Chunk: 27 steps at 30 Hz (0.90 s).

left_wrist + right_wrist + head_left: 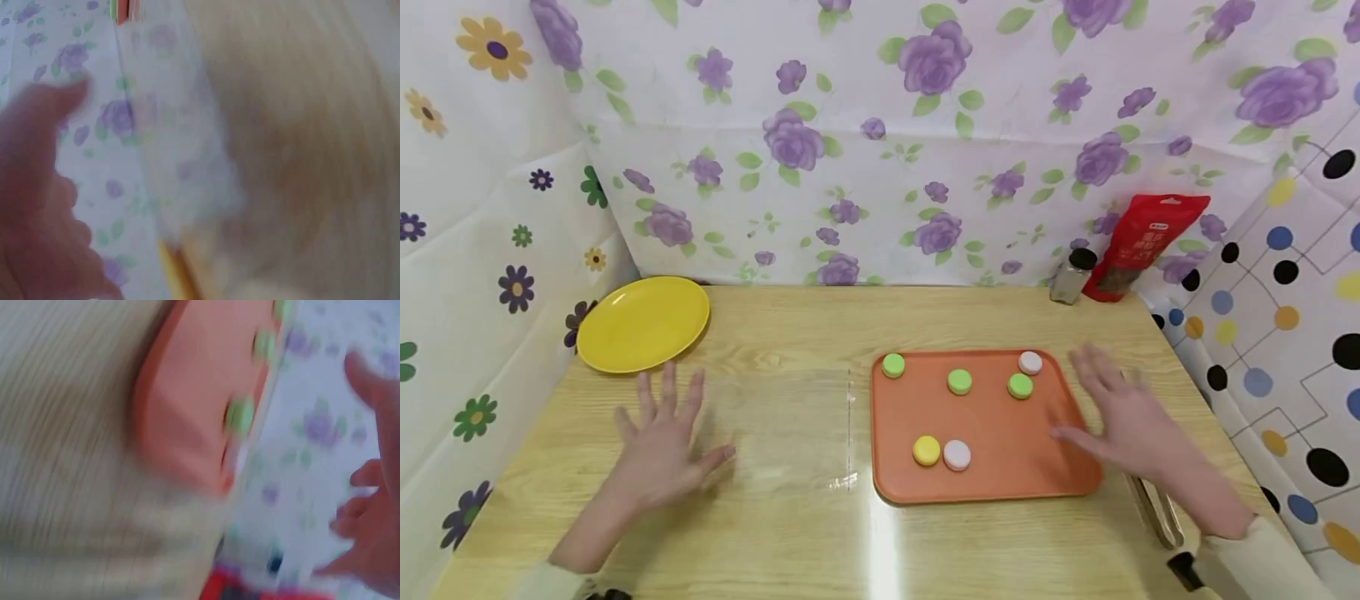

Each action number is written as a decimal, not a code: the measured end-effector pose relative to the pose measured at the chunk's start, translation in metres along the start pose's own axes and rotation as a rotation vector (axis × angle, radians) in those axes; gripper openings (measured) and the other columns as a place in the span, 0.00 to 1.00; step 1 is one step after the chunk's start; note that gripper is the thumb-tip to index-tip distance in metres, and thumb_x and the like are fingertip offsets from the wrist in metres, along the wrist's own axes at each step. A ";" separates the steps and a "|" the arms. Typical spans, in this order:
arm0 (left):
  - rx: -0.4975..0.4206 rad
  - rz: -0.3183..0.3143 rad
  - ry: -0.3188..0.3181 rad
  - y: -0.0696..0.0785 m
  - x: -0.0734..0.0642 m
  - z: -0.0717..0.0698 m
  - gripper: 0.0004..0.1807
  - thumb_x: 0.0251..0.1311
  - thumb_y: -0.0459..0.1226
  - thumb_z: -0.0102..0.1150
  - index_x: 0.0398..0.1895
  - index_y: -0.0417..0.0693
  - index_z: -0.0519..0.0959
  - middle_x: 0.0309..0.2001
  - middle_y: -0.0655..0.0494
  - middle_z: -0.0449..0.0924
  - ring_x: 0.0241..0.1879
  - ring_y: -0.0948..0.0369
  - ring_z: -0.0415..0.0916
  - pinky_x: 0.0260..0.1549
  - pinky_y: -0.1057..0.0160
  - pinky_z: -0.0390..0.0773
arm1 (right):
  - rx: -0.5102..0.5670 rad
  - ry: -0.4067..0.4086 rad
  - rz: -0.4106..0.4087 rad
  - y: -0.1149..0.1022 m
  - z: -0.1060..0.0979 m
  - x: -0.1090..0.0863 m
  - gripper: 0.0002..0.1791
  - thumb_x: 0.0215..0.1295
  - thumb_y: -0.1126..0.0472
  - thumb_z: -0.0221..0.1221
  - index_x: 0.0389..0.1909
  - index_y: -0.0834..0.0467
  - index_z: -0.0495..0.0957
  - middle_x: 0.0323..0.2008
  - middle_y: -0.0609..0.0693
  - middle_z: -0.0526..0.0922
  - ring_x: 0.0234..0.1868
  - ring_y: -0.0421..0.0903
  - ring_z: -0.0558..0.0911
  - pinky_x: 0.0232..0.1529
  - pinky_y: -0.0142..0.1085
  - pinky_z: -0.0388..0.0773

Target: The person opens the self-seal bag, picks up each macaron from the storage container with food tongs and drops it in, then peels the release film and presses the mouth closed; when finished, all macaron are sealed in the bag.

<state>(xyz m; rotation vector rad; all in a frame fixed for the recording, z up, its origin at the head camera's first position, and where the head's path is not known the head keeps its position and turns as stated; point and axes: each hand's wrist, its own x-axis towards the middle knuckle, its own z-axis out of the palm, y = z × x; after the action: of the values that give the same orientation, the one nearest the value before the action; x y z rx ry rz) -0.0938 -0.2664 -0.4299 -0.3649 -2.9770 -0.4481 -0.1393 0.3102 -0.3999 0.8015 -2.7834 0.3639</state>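
Note:
My left hand [658, 454] hovers over the left part of the table with its fingers spread, just in front of a yellow plate [643, 325]. It holds nothing; the left wrist view shows its thumb [47, 112] held away from the other fingers. By the right edge of an orange tray [1000, 433], my right hand [1131, 421] is also spread and holds nothing, slightly blurred. Metal tongs [1157, 512] lie partly hidden beneath that hand and forearm. On the tray are three green macarons [959, 382], a yellow one and two pale lilac macarons [957, 455].
At the back right corner stand a glass jar with a black lid [1073, 275] and a red pouch [1142, 250]. Flowered and dotted cloths hang around the wooden table [790, 517]. A clear, shiny sheet edge [850, 425] runs left of the tray.

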 end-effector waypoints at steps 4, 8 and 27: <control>-0.045 0.090 0.085 0.018 0.015 0.023 0.37 0.59 0.41 0.69 0.69 0.34 0.69 0.71 0.26 0.54 0.69 0.23 0.43 0.54 0.17 0.49 | 0.088 0.110 -0.239 -0.050 0.030 0.041 0.34 0.61 0.52 0.70 0.63 0.68 0.74 0.59 0.64 0.78 0.53 0.61 0.82 0.58 0.64 0.68; -0.047 0.126 0.044 0.035 0.030 0.046 0.31 0.62 0.43 0.67 0.66 0.39 0.74 0.69 0.31 0.63 0.67 0.25 0.52 0.55 0.19 0.51 | 0.087 -0.022 -0.320 -0.111 0.065 0.081 0.32 0.64 0.53 0.67 0.64 0.66 0.74 0.62 0.62 0.76 0.64 0.59 0.74 0.61 0.58 0.69; -0.073 0.114 -0.114 0.024 0.040 0.072 0.34 0.68 0.52 0.57 0.74 0.51 0.68 0.76 0.42 0.53 0.72 0.28 0.39 0.55 0.17 0.34 | -0.220 -0.449 -0.297 -0.203 0.139 0.152 0.54 0.59 0.25 0.57 0.71 0.64 0.66 0.72 0.59 0.64 0.75 0.54 0.56 0.72 0.61 0.44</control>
<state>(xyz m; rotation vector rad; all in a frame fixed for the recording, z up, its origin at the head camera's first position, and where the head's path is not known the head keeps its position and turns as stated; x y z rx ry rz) -0.1313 -0.2133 -0.4860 -0.5834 -3.0338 -0.5412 -0.1739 0.0279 -0.4535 1.3535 -2.9513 -0.1977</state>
